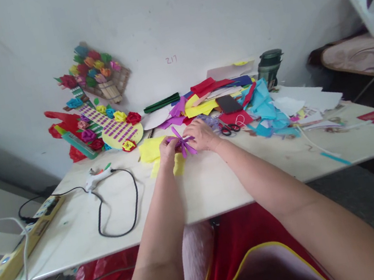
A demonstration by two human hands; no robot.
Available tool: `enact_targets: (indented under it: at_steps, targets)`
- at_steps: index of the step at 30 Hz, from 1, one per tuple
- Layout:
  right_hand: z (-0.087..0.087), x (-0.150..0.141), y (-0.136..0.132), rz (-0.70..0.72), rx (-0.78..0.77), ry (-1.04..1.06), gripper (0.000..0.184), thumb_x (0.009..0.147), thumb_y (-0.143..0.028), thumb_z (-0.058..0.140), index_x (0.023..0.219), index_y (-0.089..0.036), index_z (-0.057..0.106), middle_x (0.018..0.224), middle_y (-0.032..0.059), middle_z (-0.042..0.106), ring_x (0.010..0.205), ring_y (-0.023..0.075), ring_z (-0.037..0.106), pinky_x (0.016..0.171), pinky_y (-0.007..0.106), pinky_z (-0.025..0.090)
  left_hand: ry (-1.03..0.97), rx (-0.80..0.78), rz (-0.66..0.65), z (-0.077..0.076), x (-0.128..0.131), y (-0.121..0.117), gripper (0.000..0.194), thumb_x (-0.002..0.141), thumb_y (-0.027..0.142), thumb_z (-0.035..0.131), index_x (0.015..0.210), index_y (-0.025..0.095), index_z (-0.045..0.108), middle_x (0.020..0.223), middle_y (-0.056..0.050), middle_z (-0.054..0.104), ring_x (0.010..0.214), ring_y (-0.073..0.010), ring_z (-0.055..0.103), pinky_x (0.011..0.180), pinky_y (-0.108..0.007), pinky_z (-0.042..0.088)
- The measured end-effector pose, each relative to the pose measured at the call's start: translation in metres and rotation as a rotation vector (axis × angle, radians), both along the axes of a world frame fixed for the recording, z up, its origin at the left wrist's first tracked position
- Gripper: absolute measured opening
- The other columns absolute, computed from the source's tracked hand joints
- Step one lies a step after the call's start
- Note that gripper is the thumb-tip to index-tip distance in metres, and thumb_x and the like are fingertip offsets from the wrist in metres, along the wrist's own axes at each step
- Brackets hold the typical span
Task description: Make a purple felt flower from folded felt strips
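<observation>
**Purple paper-strip flower [182, 142] between two hands**

The left hand [167, 150] pinches it, fingers nearly closed; the right hand [203, 135] has bent fingers at it, grip unclear. It is well back from the white table's [216, 189] front edge.

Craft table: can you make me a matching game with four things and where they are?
1. Purple paper flower
2. Power strip
3. Scissors
4. Green bottle

A. Standing at the back, near the wall
B. Just in front of some red paper
C. Between the left hand and right hand
D. At the left end of the table

Right pairs: 1-C, 2-D, 3-B, 4-A
</observation>
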State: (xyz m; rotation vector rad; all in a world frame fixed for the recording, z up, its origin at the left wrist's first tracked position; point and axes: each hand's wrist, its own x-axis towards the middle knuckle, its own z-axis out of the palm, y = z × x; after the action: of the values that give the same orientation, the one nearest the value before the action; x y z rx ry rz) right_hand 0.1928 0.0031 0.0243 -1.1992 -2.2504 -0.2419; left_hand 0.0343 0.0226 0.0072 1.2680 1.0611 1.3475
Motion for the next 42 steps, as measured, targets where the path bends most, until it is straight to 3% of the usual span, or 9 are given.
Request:
enact_targets:
  at_steps: [5, 10, 16, 27, 33, 42]
  targets:
    - [-0.005, -0.003, 0.003, 0.001, -0.044, -0.028, 0.028, 0.081, -0.021, 0.049, 0.097, -0.014, 0.071, 0.097, 0.0105, 0.071, 0.093, 0.0213, 0.058, 0.089, 0.034, 0.033, -0.028, -0.005, -0.013, -0.001, -0.001, 0.002, 0.021, 0.056, 0.03, 0.063, 0.068, 0.016, 0.053, 0.052, 0.002, 0.055, 0.044, -0.0116, 0.052, 0.045, -0.025, 0.045]
    - [-0.006, -0.001, 0.008, -0.048, -0.078, 0.061, 0.028, 0.087, -0.023, 0.046, 0.096, -0.016, 0.071, 0.095, 0.0097, 0.072, 0.086, 0.0193, 0.061, 0.076, 0.028, 0.037, -0.138, -0.038, -0.176, 0.004, -0.005, -0.001, 0.03, 0.06, 0.038, 0.066, 0.075, 0.016, 0.052, 0.061, 0.001, 0.059, 0.051, -0.0116, 0.056, 0.05, -0.026, 0.047]
    - [-0.005, 0.001, 0.008, -0.022, -0.064, 0.154, 0.026, 0.086, -0.021, 0.046, 0.094, -0.017, 0.07, 0.09, 0.008, 0.071, 0.08, 0.0178, 0.06, 0.069, 0.026, 0.037, -0.185, 0.012, -0.225, 0.003, -0.007, -0.001, 0.032, 0.054, 0.024, 0.072, 0.079, 0.018, 0.054, 0.063, 0.005, 0.058, 0.051, -0.0089, 0.054, 0.048, -0.022, 0.044]
    - [-0.006, -0.001, 0.009, 0.126, -0.13, 0.332, 0.018, 0.081, -0.019, 0.049, 0.079, -0.016, 0.068, 0.069, 0.002, 0.063, 0.062, 0.0119, 0.05, 0.06, 0.023, 0.03, -0.287, -0.005, -0.285, 0.006, -0.008, -0.005, 0.033, 0.053, 0.018, 0.075, 0.08, 0.017, 0.057, 0.065, 0.005, 0.059, 0.049, -0.0059, 0.051, 0.047, -0.019, 0.041]
    - [-0.005, -0.004, 0.007, 0.095, -0.165, 0.407, 0.016, 0.076, -0.016, 0.052, 0.065, -0.014, 0.063, 0.056, -0.001, 0.054, 0.054, 0.0098, 0.042, 0.056, 0.023, 0.028, -0.263, 0.016, -0.309, -0.001, -0.01, 0.0, 0.034, 0.054, 0.02, 0.077, 0.082, 0.018, 0.058, 0.067, 0.005, 0.061, 0.052, -0.0076, 0.055, 0.048, -0.02, 0.043]
    - [-0.001, -0.006, 0.003, 0.091, -0.262, 0.524, 0.017, 0.072, -0.016, 0.054, 0.056, -0.014, 0.06, 0.05, -0.0025, 0.052, 0.054, 0.009, 0.042, 0.054, 0.023, 0.027, -0.232, 0.027, -0.319, -0.001, -0.01, 0.0, 0.029, 0.057, 0.022, 0.078, 0.078, 0.017, 0.058, 0.067, 0.004, 0.059, 0.054, -0.0062, 0.053, 0.052, -0.019, 0.043]
